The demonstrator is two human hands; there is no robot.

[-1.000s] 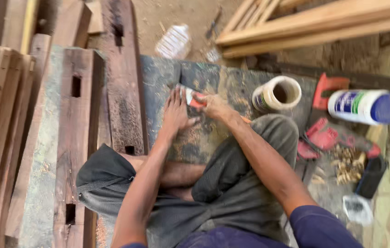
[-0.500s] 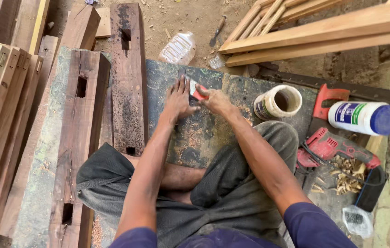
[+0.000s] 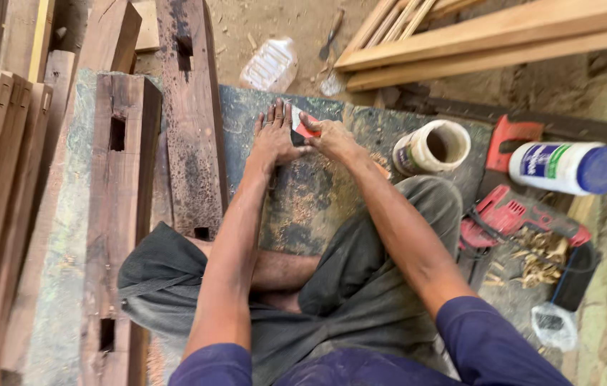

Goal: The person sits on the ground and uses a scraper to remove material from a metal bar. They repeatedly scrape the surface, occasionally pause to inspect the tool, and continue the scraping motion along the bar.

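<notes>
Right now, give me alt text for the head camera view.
A seated person's left hand lies flat on a dusty dark board while the right hand holds a small red and white object beside it. Mortised timbers lie left, an open tub and red tools right.

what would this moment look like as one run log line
left hand: flat on dusty board | right hand: grip on small red and white object | nearby: open tub, white bottle, red power tool
</notes>
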